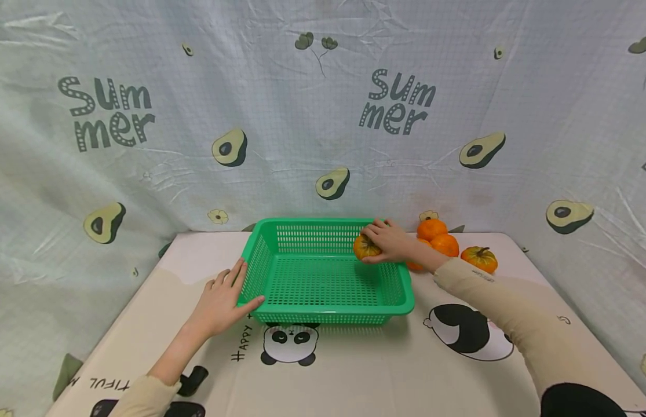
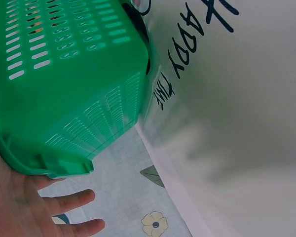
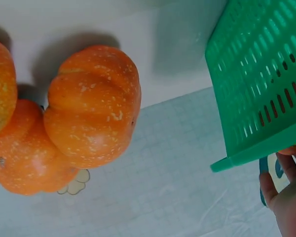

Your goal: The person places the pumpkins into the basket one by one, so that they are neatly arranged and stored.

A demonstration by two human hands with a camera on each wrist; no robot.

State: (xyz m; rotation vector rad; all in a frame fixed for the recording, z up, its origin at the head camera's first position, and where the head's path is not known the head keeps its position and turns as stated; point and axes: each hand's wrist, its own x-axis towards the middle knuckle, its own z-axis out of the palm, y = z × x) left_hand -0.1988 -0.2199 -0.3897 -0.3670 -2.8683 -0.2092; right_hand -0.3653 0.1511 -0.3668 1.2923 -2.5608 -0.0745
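A green plastic basket (image 1: 333,309) stands on the table, its inside bare apart from the back right corner. There my right hand (image 1: 389,238) grips a small orange pumpkin (image 1: 363,248) just inside the rim, its stem toward the palm. Whether that pumpkin touches the basket floor I cannot tell. At the basket's left side my left hand (image 1: 218,304) rests against the rim, thumb over the front left corner. In the left wrist view its straight fingers (image 2: 71,201) reach past the green rim. The right wrist view shows only part of the right hand (image 3: 288,202) beside the basket wall.
Right of the basket, several orange pumpkins (image 1: 445,245) sit close together, partly behind my right forearm. A yellow-streaked pumpkin (image 1: 479,259) lies a little farther right. Behind the table hangs a pale printed cloth (image 1: 281,116). The tablecloth (image 1: 354,370) bears panda drawings.
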